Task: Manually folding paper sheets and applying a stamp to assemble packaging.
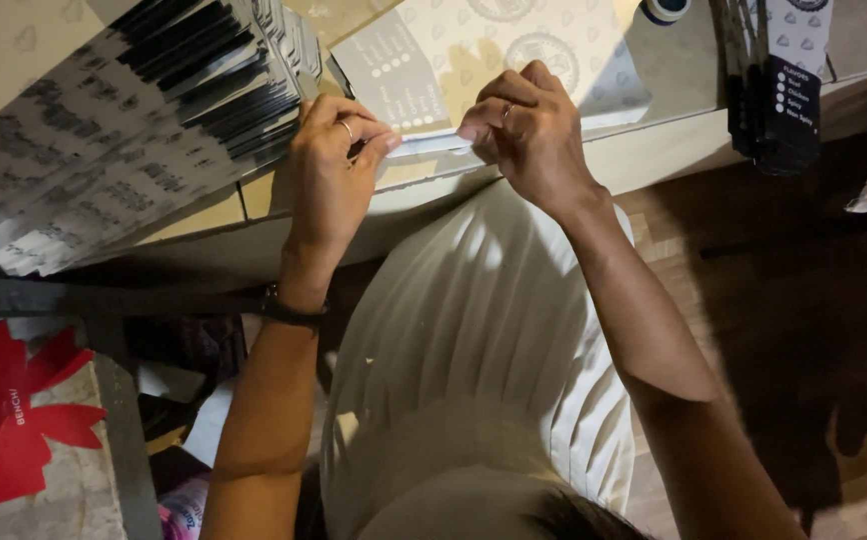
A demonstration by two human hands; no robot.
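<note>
Left hand (pixel 332 165) and right hand (pixel 529 125) each pinch one end of a white strip (pixel 431 143) over the desk (pixel 654 150), beside stacked cards (pixel 134 130).

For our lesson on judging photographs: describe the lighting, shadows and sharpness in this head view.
Head view: warm, dim light falls on the left hand, right hand and the white strip they pinch; the hands cast soft shadows on the printed sheet; the floor at right sinks into darkness; the fanned printed cards look slightly soft.

Worn on the head, looking steeply down and close over the table edge (pixel 644 150), floor below it.
</note>
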